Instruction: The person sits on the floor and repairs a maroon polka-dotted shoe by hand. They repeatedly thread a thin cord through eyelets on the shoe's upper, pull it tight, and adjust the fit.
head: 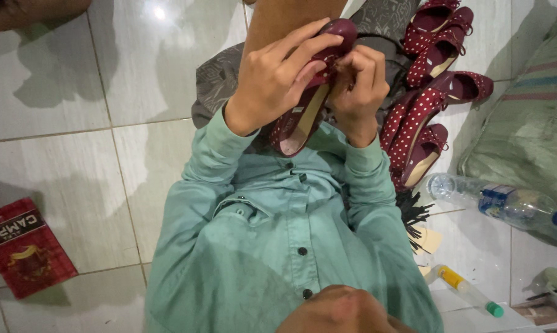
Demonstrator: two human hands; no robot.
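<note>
Both hands hold a dark red flat shoe (300, 117) with white dots and a tan insole, above my lap. My left hand (278, 77) wraps over the toe end, fingers curled across the top. My right hand (358, 86) pinches the shoe's upper edge near the toe from the right side; what it pinches is too small to tell. The heel end of the shoe points down toward my green shirt.
A pile of matching dotted red shoes (429, 92) lies to the right on the white tiled floor. A plastic water bottle (500, 203) lies beside a greenish sack (531, 123). A small tube (463, 290), black thread bits (414, 216) and a red packet (22, 246) lie about.
</note>
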